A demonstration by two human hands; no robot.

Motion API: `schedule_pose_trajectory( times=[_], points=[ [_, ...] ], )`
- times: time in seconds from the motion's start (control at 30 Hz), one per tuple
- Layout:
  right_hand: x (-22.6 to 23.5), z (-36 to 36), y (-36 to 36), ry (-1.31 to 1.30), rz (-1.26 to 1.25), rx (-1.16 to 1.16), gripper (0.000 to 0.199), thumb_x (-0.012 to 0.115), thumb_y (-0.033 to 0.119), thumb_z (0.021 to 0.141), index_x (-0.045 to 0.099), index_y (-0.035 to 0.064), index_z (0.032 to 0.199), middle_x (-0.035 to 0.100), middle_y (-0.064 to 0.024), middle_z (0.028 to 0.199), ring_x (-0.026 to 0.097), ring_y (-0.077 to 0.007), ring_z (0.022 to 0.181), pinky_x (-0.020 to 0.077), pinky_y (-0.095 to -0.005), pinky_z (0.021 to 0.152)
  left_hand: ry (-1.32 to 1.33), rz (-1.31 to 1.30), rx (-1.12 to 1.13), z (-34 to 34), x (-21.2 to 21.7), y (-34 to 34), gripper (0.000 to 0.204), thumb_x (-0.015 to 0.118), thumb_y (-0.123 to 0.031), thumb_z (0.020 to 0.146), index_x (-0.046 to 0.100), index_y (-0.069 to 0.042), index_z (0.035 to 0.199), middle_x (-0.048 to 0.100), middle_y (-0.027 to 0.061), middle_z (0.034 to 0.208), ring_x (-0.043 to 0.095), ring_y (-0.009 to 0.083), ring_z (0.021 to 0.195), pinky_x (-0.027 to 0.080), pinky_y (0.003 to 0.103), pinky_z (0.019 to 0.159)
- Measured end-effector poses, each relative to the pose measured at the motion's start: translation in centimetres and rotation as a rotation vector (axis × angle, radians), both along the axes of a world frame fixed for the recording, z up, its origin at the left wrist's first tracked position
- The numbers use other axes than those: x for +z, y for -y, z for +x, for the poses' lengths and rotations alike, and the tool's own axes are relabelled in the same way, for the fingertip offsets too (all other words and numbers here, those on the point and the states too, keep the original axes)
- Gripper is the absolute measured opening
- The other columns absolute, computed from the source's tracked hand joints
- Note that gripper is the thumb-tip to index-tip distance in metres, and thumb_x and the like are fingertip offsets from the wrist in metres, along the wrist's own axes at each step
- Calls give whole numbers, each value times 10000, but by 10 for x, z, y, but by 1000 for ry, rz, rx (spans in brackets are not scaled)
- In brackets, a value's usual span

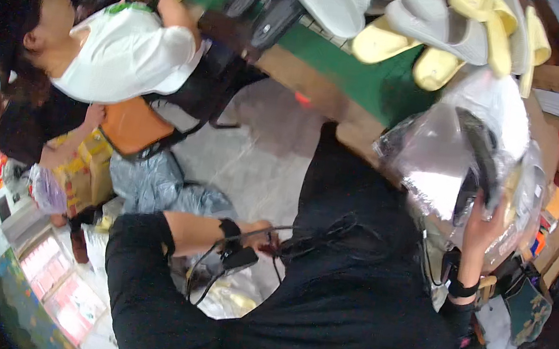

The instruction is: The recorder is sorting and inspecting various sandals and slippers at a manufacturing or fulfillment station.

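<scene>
On the right, my right hand (pixel 484 227) grips the end of a dark slipper (pixel 483 154) among clear plastic bags (pixel 428 154) at the table's edge. Its fingertips are partly covered by the slipper and the shiny film. My left hand (pixel 259 236) is at my waist, beside thin black cords (pixel 327 240) that hang over my dark clothing. The fingers there look curled, and what they hold is small and blurred. Both wrists wear black bands.
Yellow and grey slippers (pixel 443 34) are piled on the green-topped table (pixel 321 61), near black slippers (pixel 274 20). At left, a person in white (pixel 134 52) sits near an orange stool seat (pixel 137 128). Grey plastic bags (pixel 146 179) and cartons (pixel 89 165) lie on the floor.
</scene>
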State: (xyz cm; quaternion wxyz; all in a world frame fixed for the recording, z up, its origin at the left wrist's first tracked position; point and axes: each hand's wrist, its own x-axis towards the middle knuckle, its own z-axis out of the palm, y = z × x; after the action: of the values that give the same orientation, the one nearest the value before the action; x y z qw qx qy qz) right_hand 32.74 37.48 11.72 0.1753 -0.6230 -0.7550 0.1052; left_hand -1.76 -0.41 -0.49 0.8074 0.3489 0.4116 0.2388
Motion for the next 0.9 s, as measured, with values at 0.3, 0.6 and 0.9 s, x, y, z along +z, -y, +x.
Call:
schedule_pose_trajectory(
  times=[0.3, 0.6, 0.9],
  points=[
    [33, -1, -14, -151, 36, 148, 494, 632, -30, 615, 507, 38, 1088, 566, -158, 1028, 553, -328, 963, 467, -361, 792, -860, 349, -681, -32, -31, -181, 197, 600, -208, 694, 635, -44, 798, 626, 186, 829, 617, 298, 765, 487, 386, 646],
    [57, 36, -13, -190, 128, 216, 519, 573, -32, 572, 502, 65, 1077, 523, -114, 1087, 530, -307, 999, 481, -374, 779, -1086, 1405, -548, 41, 77, -481, 189, 492, -51, 754, 573, -42, 924, 566, 143, 782, 561, 320, 750, 442, 410, 681],
    [170, 123, -57, 1, 493, 232, 428, 564, -50, 571, 550, 84, 977, 558, -82, 1040, 544, -274, 1031, 491, -338, 759, -625, 1648, -458, 194, 124, -478, 176, 494, -80, 737, 576, -24, 883, 561, 149, 754, 556, 321, 745, 440, 410, 680]
  ],
)
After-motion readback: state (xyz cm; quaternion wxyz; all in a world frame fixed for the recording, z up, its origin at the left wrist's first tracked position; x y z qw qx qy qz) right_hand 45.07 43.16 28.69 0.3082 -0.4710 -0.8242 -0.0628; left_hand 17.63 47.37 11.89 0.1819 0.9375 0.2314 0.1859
